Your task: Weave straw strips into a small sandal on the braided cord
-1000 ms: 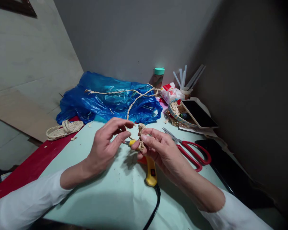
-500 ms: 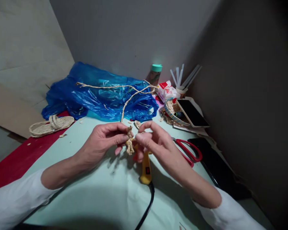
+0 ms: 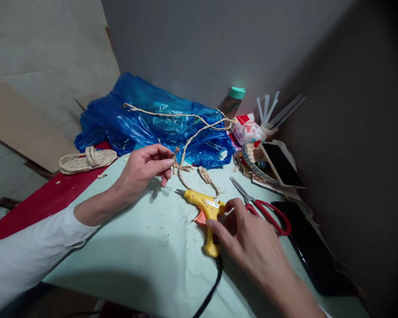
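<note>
A small knotted piece of tan braided straw cord (image 3: 183,168) is pinched between the thumb and fingers of my left hand (image 3: 146,168), just above the table. Lying on its side before me is a yellow glue gun (image 3: 204,201) with an orange trigger, its nozzle pointing left. My right hand (image 3: 248,234) is at the back of the gun's handle, thumb and fingers apart around it; whether they touch it is hard to tell. Beyond the gun lies a coiled bit of braided cord (image 3: 204,175). To the right rest red-handled scissors (image 3: 272,214).
A blue plastic bag (image 3: 146,119) with a long straw cord (image 3: 172,115) over it fills the back. A woven straw slipper (image 3: 89,160) sits on red cloth at left. A phone (image 3: 281,163), small basket (image 3: 252,161), green-lidded jar (image 3: 234,99) and black tablet-like slab (image 3: 315,251) are at right.
My right hand has left the knotted cord and moved right and down to the glue gun. My left hand still holds the cord. The view has shifted somewhat.
</note>
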`<act>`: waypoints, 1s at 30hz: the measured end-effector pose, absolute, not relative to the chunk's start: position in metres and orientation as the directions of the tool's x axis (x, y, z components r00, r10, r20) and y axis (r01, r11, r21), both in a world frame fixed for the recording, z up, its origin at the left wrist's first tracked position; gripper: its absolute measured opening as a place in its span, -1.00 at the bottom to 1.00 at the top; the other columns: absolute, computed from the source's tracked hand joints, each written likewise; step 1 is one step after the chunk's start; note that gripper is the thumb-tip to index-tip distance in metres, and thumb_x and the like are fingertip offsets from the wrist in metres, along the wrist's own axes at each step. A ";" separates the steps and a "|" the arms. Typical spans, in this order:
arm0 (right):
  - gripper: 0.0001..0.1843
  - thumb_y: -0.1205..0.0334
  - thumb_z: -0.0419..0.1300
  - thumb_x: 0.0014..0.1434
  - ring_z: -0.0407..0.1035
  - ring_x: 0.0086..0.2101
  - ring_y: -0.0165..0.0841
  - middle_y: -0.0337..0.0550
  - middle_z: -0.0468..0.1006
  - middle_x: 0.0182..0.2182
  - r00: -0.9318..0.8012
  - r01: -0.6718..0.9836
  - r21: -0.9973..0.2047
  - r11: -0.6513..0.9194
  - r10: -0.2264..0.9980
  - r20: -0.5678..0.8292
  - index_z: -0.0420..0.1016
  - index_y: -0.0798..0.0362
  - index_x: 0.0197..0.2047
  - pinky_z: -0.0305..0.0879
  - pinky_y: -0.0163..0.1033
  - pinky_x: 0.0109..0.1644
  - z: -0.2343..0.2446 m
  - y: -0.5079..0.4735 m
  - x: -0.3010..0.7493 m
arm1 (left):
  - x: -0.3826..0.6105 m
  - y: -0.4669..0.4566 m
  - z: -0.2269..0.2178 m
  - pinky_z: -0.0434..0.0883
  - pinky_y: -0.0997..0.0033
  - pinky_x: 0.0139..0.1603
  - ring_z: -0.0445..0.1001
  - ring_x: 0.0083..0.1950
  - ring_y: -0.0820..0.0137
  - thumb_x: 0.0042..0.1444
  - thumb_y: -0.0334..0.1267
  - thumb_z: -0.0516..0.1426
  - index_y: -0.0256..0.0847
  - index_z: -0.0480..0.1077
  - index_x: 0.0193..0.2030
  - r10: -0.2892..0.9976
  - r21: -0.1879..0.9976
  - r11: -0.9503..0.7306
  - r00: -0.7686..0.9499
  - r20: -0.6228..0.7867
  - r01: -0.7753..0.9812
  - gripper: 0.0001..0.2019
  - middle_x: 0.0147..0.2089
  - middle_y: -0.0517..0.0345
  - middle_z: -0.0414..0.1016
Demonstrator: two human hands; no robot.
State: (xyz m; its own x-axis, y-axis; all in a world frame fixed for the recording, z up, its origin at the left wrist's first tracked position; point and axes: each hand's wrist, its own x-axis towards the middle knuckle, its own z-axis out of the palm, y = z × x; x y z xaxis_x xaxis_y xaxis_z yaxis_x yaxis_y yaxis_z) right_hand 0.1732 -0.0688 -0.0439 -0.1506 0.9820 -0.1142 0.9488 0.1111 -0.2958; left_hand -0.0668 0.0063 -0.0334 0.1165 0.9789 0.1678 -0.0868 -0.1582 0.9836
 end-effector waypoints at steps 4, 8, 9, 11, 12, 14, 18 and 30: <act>-0.50 -0.14 -0.02 0.26 0.46 -0.48 -0.12 -0.05 0.54 -0.43 -0.208 0.952 -0.252 0.176 0.973 -0.103 0.15 0.08 0.05 0.06 -0.24 -0.50 -0.047 -0.076 0.160 | -0.068 0.009 -0.031 0.39 0.55 -0.59 0.39 -0.57 0.52 0.05 -0.33 0.27 -0.27 0.41 -0.23 0.979 0.973 -0.121 0.137 0.149 -0.195 -0.83 -0.51 0.23 0.44; -0.66 0.06 -0.01 0.25 0.45 -0.52 -0.17 -0.13 0.53 -0.47 -0.226 0.942 -0.273 0.193 0.970 -0.093 0.14 0.04 0.03 0.12 -0.23 -0.51 -0.049 -0.075 0.161 | -0.071 0.010 -0.026 0.34 0.60 -0.66 0.39 -0.54 0.54 0.00 -0.36 0.30 -0.29 0.41 -0.26 0.982 0.944 -0.068 0.146 0.121 -0.324 -0.82 -0.46 0.25 0.40; -0.67 0.07 0.00 0.24 0.44 -0.53 -0.18 -0.14 0.53 -0.48 -0.220 0.938 -0.294 0.183 0.971 -0.097 0.14 0.03 0.01 0.15 -0.23 -0.51 -0.050 -0.075 0.163 | -0.072 0.010 -0.025 0.33 0.61 -0.66 0.39 -0.54 0.55 0.00 -0.36 0.30 -0.29 0.42 -0.26 0.981 0.936 -0.055 0.155 0.116 -0.349 -0.82 -0.45 0.25 0.39; -0.68 0.07 0.04 0.21 0.44 -0.54 -0.21 -0.16 0.53 -0.47 -0.187 0.909 -0.396 0.129 0.976 -0.111 0.14 0.01 -0.02 0.22 -0.21 -0.50 -0.051 -0.076 0.169 | -0.075 0.009 -0.023 0.32 0.62 -0.66 0.38 -0.54 0.56 0.01 -0.35 0.30 -0.29 0.42 -0.26 0.977 0.924 -0.029 0.183 0.106 -0.382 -0.83 -0.46 0.26 0.39; -0.67 0.05 0.06 0.20 0.45 -0.53 -0.23 -0.17 0.54 -0.46 -0.161 0.879 -0.469 0.086 0.979 -0.122 0.15 0.00 -0.03 0.27 -0.21 -0.48 -0.052 -0.076 0.172 | -0.077 0.009 -0.023 0.31 0.63 -0.66 0.38 -0.54 0.56 0.02 -0.35 0.29 -0.28 0.43 -0.25 0.975 0.918 -0.018 0.195 0.104 -0.396 -0.83 -0.46 0.26 0.39; -0.66 0.01 0.15 0.15 0.46 -0.49 -0.25 -0.16 0.55 -0.41 -0.092 0.768 -0.640 -0.001 0.989 -0.112 0.20 -0.03 -0.09 0.35 -0.21 -0.45 -0.054 -0.076 0.180 | -0.080 0.008 -0.022 0.30 0.63 -0.65 0.38 -0.54 0.57 0.03 -0.34 0.30 -0.27 0.44 -0.24 0.972 0.906 -0.004 0.213 0.104 -0.424 -0.84 -0.46 0.26 0.40; -0.64 0.02 0.39 -0.08 0.50 -0.36 -0.22 -0.13 0.55 -0.37 0.071 0.393 -0.915 -0.097 0.995 -0.075 0.39 -0.02 -0.29 0.46 -0.26 -0.38 -0.059 -0.077 0.193 | -0.086 0.006 -0.020 0.28 0.63 -0.61 0.37 -0.55 0.60 0.00 -0.35 0.32 -0.23 0.46 -0.23 0.971 0.879 0.044 0.228 0.074 -0.475 -0.81 -0.40 0.25 0.44; -0.75 0.03 0.33 0.06 0.42 -0.45 -0.28 -0.04 0.56 -0.28 0.002 -0.103 -0.990 -0.093 0.996 -0.093 0.56 -0.06 -0.20 0.42 -0.24 -0.49 -0.029 -0.071 0.184 | -0.081 -0.002 -0.018 0.23 0.62 -0.56 0.35 -0.50 0.56 -0.03 -0.50 0.27 -0.29 0.47 -0.30 0.941 0.760 0.314 0.293 -0.169 -0.569 -0.86 -0.39 0.11 0.45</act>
State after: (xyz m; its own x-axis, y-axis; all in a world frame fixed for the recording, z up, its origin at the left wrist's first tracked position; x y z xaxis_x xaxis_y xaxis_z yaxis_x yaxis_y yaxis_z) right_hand 0.1843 -0.0711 -0.0292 0.0023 0.9956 -0.0934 -0.1027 -0.0927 -0.9904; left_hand -0.0813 -0.0017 -0.0175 0.2926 0.9411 -0.1694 -0.5687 0.3138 0.7603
